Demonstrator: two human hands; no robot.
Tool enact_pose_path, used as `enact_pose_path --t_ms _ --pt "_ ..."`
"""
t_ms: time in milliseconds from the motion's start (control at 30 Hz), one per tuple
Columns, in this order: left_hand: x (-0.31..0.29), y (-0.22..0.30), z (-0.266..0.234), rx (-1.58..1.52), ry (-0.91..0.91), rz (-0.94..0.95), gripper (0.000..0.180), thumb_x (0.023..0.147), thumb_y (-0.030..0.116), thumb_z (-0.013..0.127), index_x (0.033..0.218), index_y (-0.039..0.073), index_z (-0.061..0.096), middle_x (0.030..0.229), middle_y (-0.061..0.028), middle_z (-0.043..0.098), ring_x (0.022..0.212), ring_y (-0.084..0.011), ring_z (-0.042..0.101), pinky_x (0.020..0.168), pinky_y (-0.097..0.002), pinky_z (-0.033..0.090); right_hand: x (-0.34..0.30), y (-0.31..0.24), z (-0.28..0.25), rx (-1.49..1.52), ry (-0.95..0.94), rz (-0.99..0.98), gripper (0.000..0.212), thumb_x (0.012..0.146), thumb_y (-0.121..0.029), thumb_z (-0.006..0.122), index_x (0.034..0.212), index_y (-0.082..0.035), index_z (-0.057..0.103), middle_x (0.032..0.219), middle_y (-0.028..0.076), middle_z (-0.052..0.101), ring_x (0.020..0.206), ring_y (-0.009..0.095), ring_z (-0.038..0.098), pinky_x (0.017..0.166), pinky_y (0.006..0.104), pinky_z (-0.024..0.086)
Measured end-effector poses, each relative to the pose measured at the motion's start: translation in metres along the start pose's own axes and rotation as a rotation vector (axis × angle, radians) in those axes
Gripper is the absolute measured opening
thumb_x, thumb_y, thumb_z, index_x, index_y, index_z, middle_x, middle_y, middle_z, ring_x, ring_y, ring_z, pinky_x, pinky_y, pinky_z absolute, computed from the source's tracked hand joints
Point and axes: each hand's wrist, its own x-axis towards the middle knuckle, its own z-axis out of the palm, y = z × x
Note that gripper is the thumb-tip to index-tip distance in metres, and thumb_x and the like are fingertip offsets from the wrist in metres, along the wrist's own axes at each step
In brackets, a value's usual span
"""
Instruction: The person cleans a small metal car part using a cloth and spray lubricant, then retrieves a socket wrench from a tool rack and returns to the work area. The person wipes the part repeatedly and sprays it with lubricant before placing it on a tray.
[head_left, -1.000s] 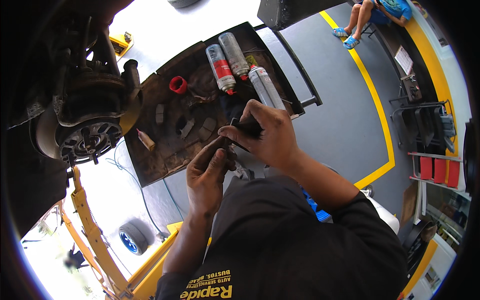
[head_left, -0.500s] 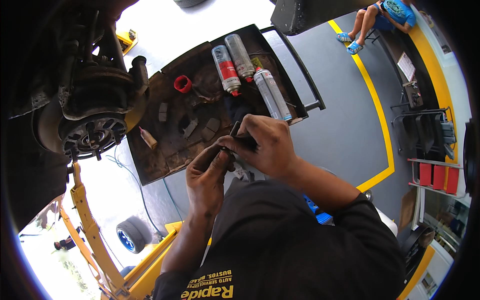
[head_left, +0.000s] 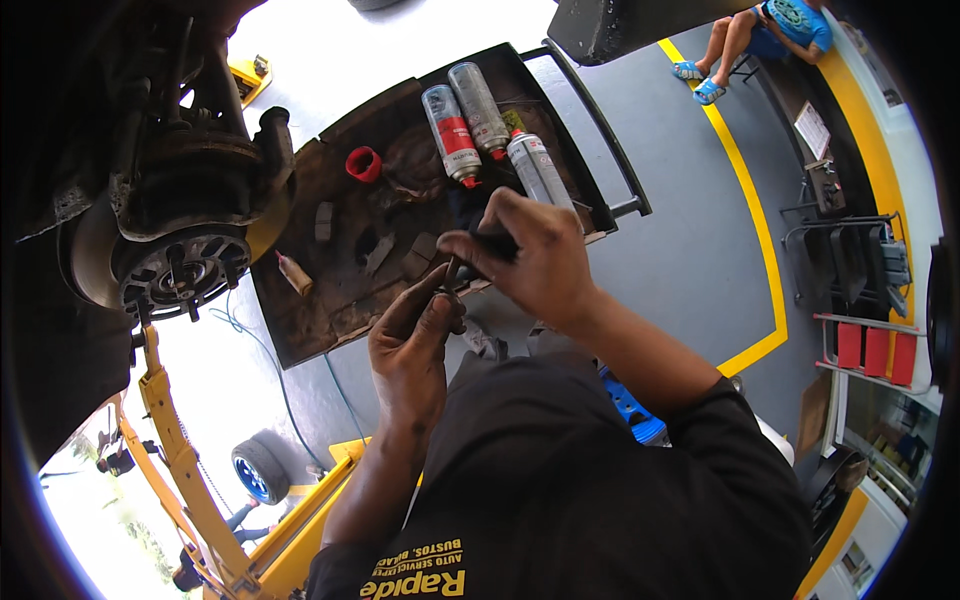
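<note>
In the middle, my left hand (head_left: 410,345) is closed, pinching a small narrow metal piece (head_left: 452,272) that stands up from between thumb and fingers. Just above and to its right is my right hand (head_left: 540,255), fingers bent and thumb beside the upper end of the piece. Something dark shows in the gap between that thumb and forefinger, too shadowed to name. Behind my hands, a dirty black tray cart (head_left: 300,335) carries brake pads (head_left: 324,222), three spray cans (head_left: 452,137), a red cap (head_left: 364,164) and a small squeeze tube (head_left: 294,273).
At the left hangs a wheel hub with brake disc (head_left: 180,275) above a yellow lift arm (head_left: 170,430). A wheel (head_left: 260,470) lies on the floor near a hose. Far right, a seated person (head_left: 790,30) is beside a counter; folding chairs (head_left: 845,260) stand below.
My right hand has shifted slightly up and drawn away from my left, leaving more of the narrow piece visible. My left hand has barely moved.
</note>
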Motion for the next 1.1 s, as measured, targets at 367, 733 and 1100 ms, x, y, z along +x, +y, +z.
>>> enact_pose_path --t_ms 367,733,1100 --pt "0.005 -0.005 0.000 0.165 0.012 0.075 0.037 0.104 0.010 0.068 0.136 -0.009 0.065 0.108 -0.0093 0.073 0.091 -0.0134 0.064 0.084 -0.0293 0.051 0.001 0.002 0.002 0.016 0.007 -0.004 0.046 0.084 -0.028 0.093 0.078 -0.006 0.053 0.062 0.011 0.059 0.049 0.027 0.060 0.050 0.0362 0.047" --pt "0.008 -0.011 0.002 0.211 0.086 0.096 0.033 0.102 0.012 0.072 0.129 -0.007 0.069 0.106 -0.0076 0.073 0.094 -0.0135 0.064 0.087 -0.0284 0.050 0.009 -0.003 0.003 -0.004 -0.070 0.163 0.042 0.087 -0.026 0.089 0.081 -0.006 0.053 0.068 0.010 0.061 0.059 0.028 0.065 0.056 0.0371 0.050" --pt "0.009 -0.016 -0.006 0.226 0.096 0.119 0.034 0.099 0.008 0.074 0.130 -0.005 0.070 0.109 -0.0087 0.073 0.097 -0.0139 0.064 0.090 -0.0298 0.051 -0.002 0.011 0.015 -0.007 -0.096 0.077 0.046 0.084 -0.030 0.092 0.081 -0.006 0.053 0.065 0.013 0.061 0.056 0.034 0.062 0.052 0.0392 0.047"
